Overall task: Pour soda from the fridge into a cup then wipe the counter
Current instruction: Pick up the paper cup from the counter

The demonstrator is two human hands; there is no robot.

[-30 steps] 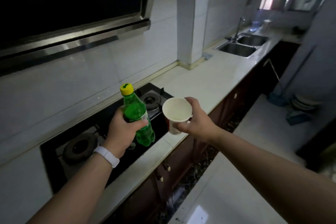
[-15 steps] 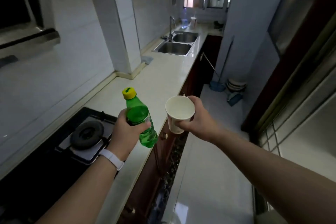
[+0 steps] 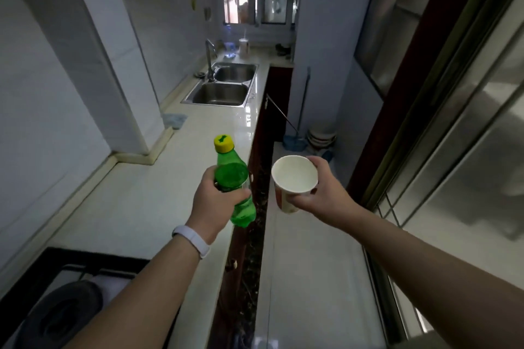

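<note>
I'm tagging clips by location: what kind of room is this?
Most likely a narrow home kitchen: a double steel sink with a faucet set in a long white counter, and a gas stove burner at the near end.

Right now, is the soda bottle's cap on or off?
On. The yellow cap sits on the neck of the green bottle, held roughly upright in the left hand; the cup looks empty.

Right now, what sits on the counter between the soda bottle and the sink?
In the head view, only bare white counter lies between the bottle and the sink; a blue cloth sits off by the wall.
</note>
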